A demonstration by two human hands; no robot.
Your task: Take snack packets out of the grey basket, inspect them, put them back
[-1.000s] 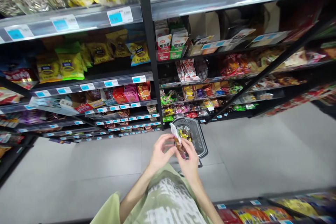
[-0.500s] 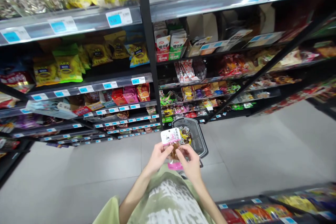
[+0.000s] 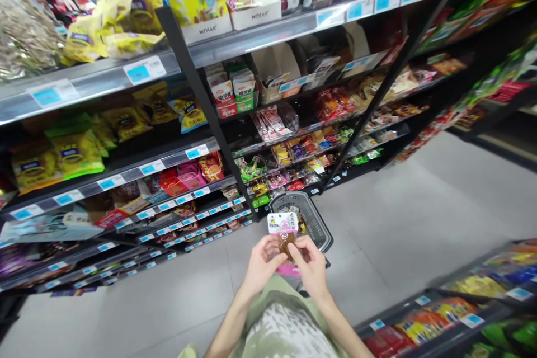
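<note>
Between both hands I hold a small snack packet (image 3: pixel 285 225), white at the top with a hang hole, clear and brownish in the middle, pink at the bottom. My left hand (image 3: pixel 265 262) pinches its left side, and my right hand (image 3: pixel 309 262) grips its right side with the thumb across the front. Just beyond the packet a grey shopping basket (image 3: pixel 316 218) stands on the floor. Some small yellow and dark packets (image 3: pixel 301 221) lie inside it, partly hidden behind the held packet.
Ahead rise black store shelves (image 3: pixel 184 50) with price tags and many snacks. Yellow snack bags (image 3: pixel 75 151) fill the left shelf; boxed sachets (image 3: pixel 232 92) sit mid-shelf. Another low shelf (image 3: pixel 432 313) stands at lower right. Grey tiled floor (image 3: pixel 377 218) runs between them.
My view has turned a little to the right and tilted, so the shelves have shifted left. The packet stays in both hands, its printed front now clearer.
</note>
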